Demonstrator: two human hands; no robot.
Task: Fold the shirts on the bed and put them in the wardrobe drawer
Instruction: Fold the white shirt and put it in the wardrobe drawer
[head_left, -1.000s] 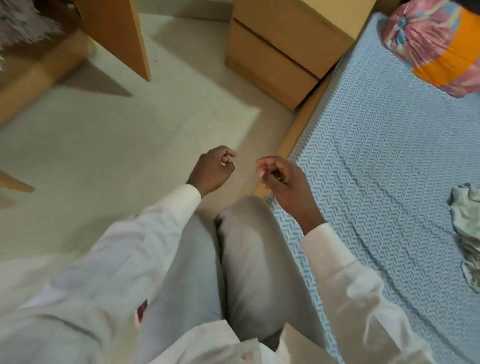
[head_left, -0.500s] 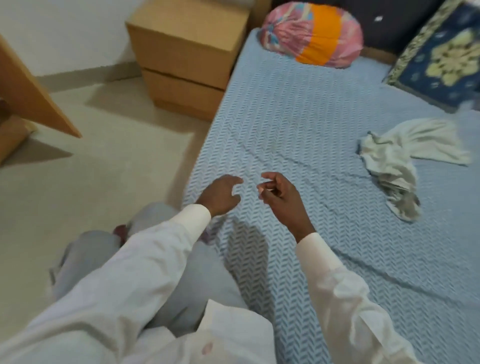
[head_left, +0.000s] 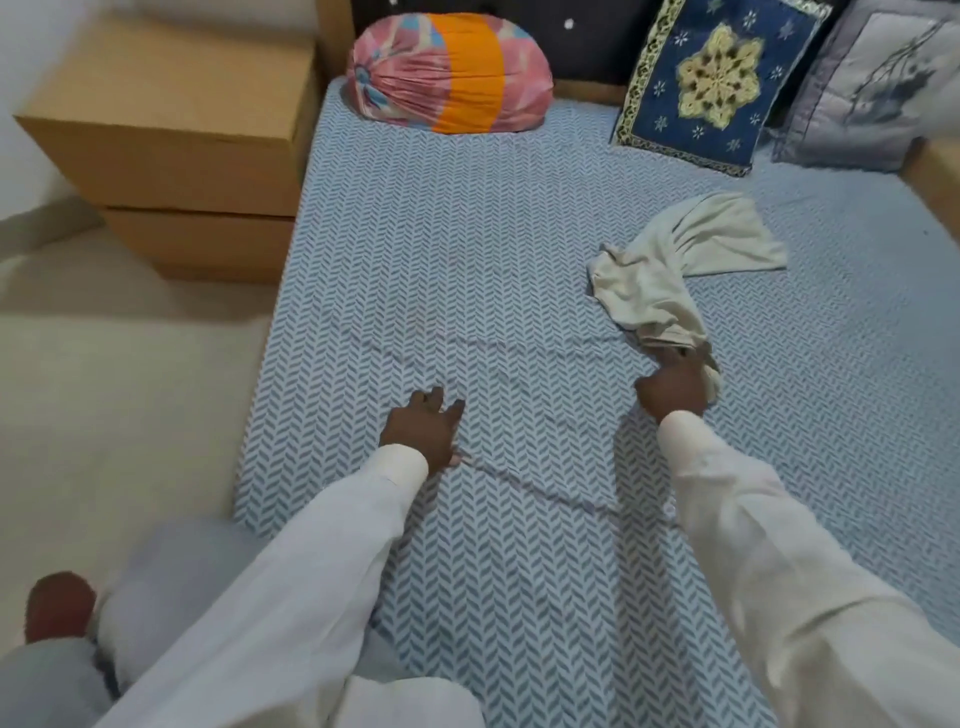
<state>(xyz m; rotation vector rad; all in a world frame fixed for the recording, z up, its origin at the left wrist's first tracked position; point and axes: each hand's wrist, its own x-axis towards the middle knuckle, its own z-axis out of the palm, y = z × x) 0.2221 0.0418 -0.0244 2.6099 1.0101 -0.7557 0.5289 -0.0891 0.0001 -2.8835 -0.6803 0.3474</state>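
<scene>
Pale grey-green, the crumpled cotton shirt (head_left: 670, 270) lies at two o'clock on the blue chevron-sheeted bed (head_left: 467, 260), short of the patterned pillows (head_left: 717, 83). The right hand (head_left: 672, 392) has its grip closed on the shirt's near end. The left hand (head_left: 423, 434) rests at six o'clock on the sheet, grip loose, fingers (head_left: 434, 402) spread, holding nothing. A light wooden bedside chest (head_left: 171, 140) stands at ten o'clock.

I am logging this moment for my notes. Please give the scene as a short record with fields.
shirt: pale, crumpled, unfolded, on the sheet
left hand: fingers spread, resting on the sheet, holds nothing
right hand: touches the shirt's near end; grip unclear
far end: pink-orange bundle, blue cushion
task stage: folding not yet begun
</scene>
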